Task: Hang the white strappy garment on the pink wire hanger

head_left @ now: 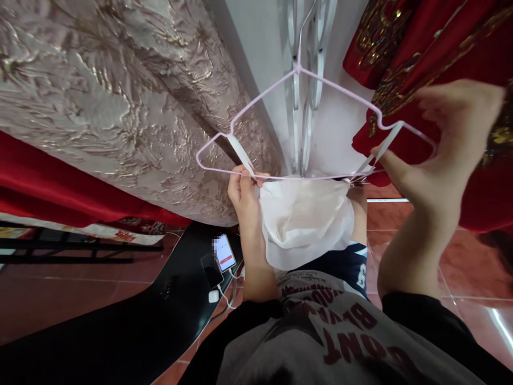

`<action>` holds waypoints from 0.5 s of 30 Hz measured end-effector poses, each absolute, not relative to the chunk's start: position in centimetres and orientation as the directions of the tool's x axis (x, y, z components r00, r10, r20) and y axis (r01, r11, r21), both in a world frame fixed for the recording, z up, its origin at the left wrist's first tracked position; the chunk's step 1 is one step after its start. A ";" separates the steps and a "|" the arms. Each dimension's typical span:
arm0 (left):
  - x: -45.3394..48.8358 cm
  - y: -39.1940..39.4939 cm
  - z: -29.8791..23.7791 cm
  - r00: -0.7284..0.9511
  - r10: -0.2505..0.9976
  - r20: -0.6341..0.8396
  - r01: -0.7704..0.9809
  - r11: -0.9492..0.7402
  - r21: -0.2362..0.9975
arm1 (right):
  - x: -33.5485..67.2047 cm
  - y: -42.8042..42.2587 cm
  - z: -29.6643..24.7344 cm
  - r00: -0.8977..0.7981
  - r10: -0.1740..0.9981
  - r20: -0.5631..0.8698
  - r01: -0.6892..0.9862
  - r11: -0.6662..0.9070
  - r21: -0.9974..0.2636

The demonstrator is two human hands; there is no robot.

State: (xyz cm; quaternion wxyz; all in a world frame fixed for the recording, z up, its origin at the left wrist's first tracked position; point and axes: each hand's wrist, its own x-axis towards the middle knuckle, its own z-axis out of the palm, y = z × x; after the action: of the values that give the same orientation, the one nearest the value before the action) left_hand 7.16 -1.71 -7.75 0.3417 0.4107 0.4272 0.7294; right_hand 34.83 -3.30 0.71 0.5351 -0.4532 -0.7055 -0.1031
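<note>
A pink clothes hanger (336, 88) hangs by its metal hook in front of me. From it hangs a white, satiny strapped garment (306, 224), one strap over each notch of the hanger. My left hand (245, 190) is closed around the lower end of the left strap (240, 152), at the hanger's bottom bar. My right hand (441, 144), slightly blurred, is at the right end of the hanger. Its thumb touches the right strap (387, 144), while the fingers are spread well away from the thumb, partly in front of the hanger's end.
Shiny beige embossed fabric (132, 96) hangs at left, and red cloth with gold trim (425, 48) at right. White hangers (318, 69) hang behind the pink one. Low at left, a black bench (120, 315) bears two phones (226, 254) with cables and a white charger (214, 296).
</note>
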 end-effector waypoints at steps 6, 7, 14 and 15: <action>7.3 -1.8 -7.9 -0.414 0.861 0.295 -0.161 -0.388 0.908 | 29.7 -4.0 -4.2 -0.101 0.555 0.825 0.507 0.743 -0.438; 7.1 -1.9 -7.9 -0.411 0.860 0.301 -0.162 -0.394 0.905 | 28.9 -3.8 -5.2 -0.210 0.624 0.753 0.524 0.722 -0.452; 3.7 -4.8 -6.7 -0.124 0.938 0.325 0.053 -0.321 0.946 | 27.0 -2.7 -8.6 -0.126 0.686 0.716 0.644 0.606 -0.467; 3.2 -5.3 -6.2 -0.113 0.942 0.317 0.107 -0.305 0.946 | 27.2 -2.7 -8.5 -0.113 0.684 0.721 0.636 0.607 -0.477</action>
State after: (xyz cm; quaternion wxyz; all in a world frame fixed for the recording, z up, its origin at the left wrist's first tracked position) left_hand 3.19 -5.29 -6.20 0.3589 0.5610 0.4674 0.5814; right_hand 27.19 -2.74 -8.49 0.4977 -0.4427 -0.7454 0.0243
